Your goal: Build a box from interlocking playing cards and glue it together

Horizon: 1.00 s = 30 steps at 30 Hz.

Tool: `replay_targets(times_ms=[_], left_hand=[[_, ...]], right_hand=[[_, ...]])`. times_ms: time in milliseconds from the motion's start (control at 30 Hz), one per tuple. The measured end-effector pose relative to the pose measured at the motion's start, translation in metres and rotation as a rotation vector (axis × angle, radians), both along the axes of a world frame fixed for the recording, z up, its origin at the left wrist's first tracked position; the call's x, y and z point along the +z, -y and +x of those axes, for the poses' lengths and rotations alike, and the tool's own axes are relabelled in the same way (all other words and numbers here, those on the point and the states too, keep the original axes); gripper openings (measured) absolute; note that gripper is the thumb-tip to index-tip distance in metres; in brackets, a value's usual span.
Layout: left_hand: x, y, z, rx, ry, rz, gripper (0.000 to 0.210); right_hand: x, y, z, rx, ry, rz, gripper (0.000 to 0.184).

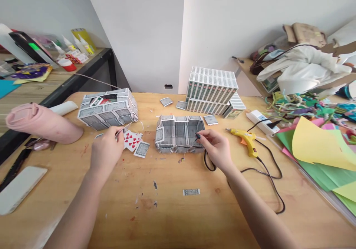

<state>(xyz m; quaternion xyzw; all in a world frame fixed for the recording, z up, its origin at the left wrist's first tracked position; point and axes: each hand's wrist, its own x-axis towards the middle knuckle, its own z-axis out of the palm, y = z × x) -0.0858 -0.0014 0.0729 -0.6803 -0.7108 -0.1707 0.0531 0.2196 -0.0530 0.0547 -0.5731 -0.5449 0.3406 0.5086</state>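
My left hand [104, 150] is closed, pinching a thin playing card [126, 126] seen almost edge-on. Beside it lie loose playing cards, a ten of hearts [132, 140] face up and a grey-backed card [142, 149]. My right hand [215, 147] is closed in a pinch at the right end of an open-topped box made of playing cards [178, 147]. Whatever is between those fingertips is too small to make out. Behind my left hand stands a larger card-built box [111, 113] with an opening in its top and packs inside.
Card decks [211, 89] are stacked at the back. A yellow glue gun [246, 139] lies right, its cord looping near my right forearm, beside a white power strip [263, 122]. Coloured paper [322, 145] covers the right edge. A pink roll [44, 123] lies left. A card strip [191, 192] lies in front.
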Motion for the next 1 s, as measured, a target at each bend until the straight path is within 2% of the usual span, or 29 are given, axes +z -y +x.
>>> replay_targets(times_ms=[67, 133, 233, 300, 400, 467, 533, 600, 700, 767, 933, 1000], left_hand=[[0.01, 0.006, 0.017, -0.036, 0.242, 0.148, 0.018], [0.018, 0.015, 0.04, -0.134, 0.562, 0.197, 0.014], [0.024, 0.027, 0.078, -0.437, 0.919, 0.036, 0.015], [0.025, 0.031, 0.097, -0.596, 0.992, -0.037, 0.018], [0.021, 0.026, 0.11, -0.688, 0.842, 0.021, 0.015], [0.018, 0.017, 0.11, -0.712, 0.684, 0.045, 0.014], [0.016, 0.006, 0.106, -0.757, 0.57, -0.008, 0.016], [0.015, -0.003, 0.101, -0.832, 0.484, -0.122, 0.019], [0.016, -0.012, 0.096, -0.947, 0.326, -0.286, 0.026], [0.016, -0.014, 0.095, -1.003, 0.226, -0.34, 0.028], [0.007, -0.017, 0.093, -1.042, 0.143, -0.336, 0.024], [0.005, -0.018, 0.093, -1.04, 0.13, -0.35, 0.025]], right_hand=[[0.004, 0.0, -0.005, 0.03, -0.097, -0.046, 0.018], [0.01, 0.0, -0.014, 0.121, -0.163, -0.089, 0.023], [0.019, -0.001, -0.029, 0.309, -0.285, -0.17, 0.032], [0.02, -0.003, -0.034, 0.316, -0.404, -0.213, 0.03], [0.016, -0.006, -0.032, 0.201, -0.55, -0.224, 0.028], [0.011, -0.006, -0.027, 0.165, -0.564, -0.216, 0.028], [0.006, -0.005, -0.023, 0.182, -0.481, -0.214, 0.025], [0.002, -0.003, -0.02, 0.186, -0.308, -0.198, 0.021], [-0.003, -0.001, -0.016, 0.104, 0.019, -0.127, 0.016], [-0.007, 0.0, -0.013, 0.07, 0.158, -0.094, 0.015], [-0.016, 0.001, -0.007, 0.134, 0.14, -0.101, 0.012], [-0.019, 0.003, -0.007, 0.149, 0.195, -0.042, 0.011]])
